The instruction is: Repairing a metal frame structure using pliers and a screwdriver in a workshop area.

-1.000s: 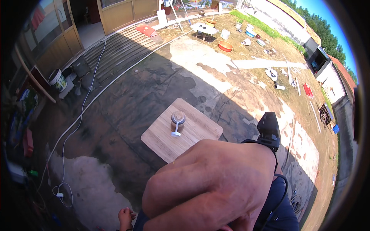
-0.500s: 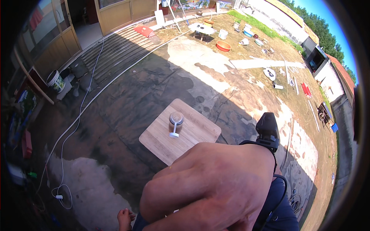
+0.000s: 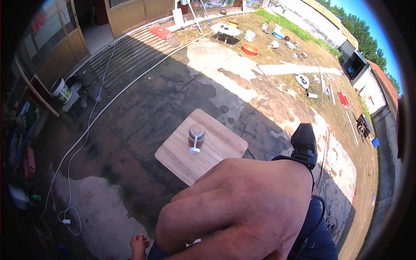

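Note:
Close up, my right hand [image 3: 242,203] covers much of the lower middle, its back toward me and its fingers bent over. A sliver of white shows under the fingers; whatever they hold is hidden. A black device [image 3: 303,145] is strapped to that wrist. At the lower left edge, small in the picture, is my left hand [image 3: 139,243] with curled fingers; I cannot make out anything in it. Beyond the right hand stands a low wood-grain table [image 3: 221,145]. On it is a jar [image 3: 196,132] with brownish contents and a white strap-like piece ending in a round white cap.
A white cable [image 3: 89,125] and a pale hose [image 3: 125,93] run along the left ground. A bucket [image 3: 60,91] stands by the steps [image 3: 125,54]. Farther off are an orange basin [image 3: 250,49], a white table [image 3: 226,29] and scattered items. My dark-blue trouser leg [image 3: 318,236] shows at lower right.
The view has shifted slightly, so the table and jar sit a little higher and farther left. My right hand keeps its bent pose; the jar stays in place on the table.

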`<action>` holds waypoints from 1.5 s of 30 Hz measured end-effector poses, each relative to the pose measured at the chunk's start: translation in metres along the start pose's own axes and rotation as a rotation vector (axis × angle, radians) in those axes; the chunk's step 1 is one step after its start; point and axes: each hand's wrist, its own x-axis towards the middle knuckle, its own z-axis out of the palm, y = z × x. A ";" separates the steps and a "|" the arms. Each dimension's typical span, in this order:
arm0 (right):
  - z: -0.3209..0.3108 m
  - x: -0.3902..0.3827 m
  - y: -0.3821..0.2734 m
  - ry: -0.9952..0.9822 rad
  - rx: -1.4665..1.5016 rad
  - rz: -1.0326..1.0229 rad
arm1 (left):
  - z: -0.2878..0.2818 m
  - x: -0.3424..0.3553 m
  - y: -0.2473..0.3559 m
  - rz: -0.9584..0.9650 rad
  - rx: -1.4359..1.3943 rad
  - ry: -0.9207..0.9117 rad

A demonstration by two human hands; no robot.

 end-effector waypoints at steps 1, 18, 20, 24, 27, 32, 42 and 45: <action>-0.001 0.000 0.002 0.003 -0.008 -0.005 | 0.000 0.001 0.000 -0.006 0.006 0.008; -0.039 -0.023 0.026 -0.024 -0.051 0.229 | -0.012 -0.020 0.006 0.004 0.068 -0.009; -0.044 -0.040 0.038 0.053 -0.149 0.355 | -0.016 -0.025 0.005 0.022 0.129 -0.042; -0.055 -0.081 0.067 0.202 -0.235 0.511 | -0.011 -0.042 0.014 0.235 0.404 -0.077; -0.059 -0.122 0.087 0.353 -0.209 0.666 | -0.012 -0.053 0.011 0.154 0.373 -0.059; -0.059 -0.181 0.118 0.506 -0.350 0.875 | -0.015 -0.041 -0.013 -0.067 0.133 -0.028; -0.034 -0.322 0.206 0.657 -0.538 1.253 | -0.057 0.016 -0.107 -0.075 -0.007 -0.038; -0.020 -0.362 0.228 0.678 -0.617 1.325 | -0.030 -0.007 -0.081 -0.101 0.031 0.008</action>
